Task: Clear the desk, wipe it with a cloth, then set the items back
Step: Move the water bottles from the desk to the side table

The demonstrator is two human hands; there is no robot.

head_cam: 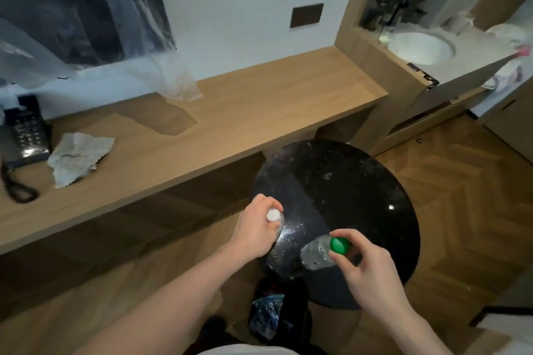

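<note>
Left hand [253, 229] fingers clamped on white-cap bottle [274, 216], upright; right hand [364, 265] fingers clamped on green-cap bottle [320, 251], tilted. Both over round black table [360, 181]. Desk [230, 112] beyond fingertips, left hand nearer; cloth [78, 158] far left.

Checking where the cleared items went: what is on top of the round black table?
Two clear bottles stand on the black table: a white-capped bottle gripped by the left hand, and a green-capped bottle held by the right hand. The hands cover parts of both.
</note>
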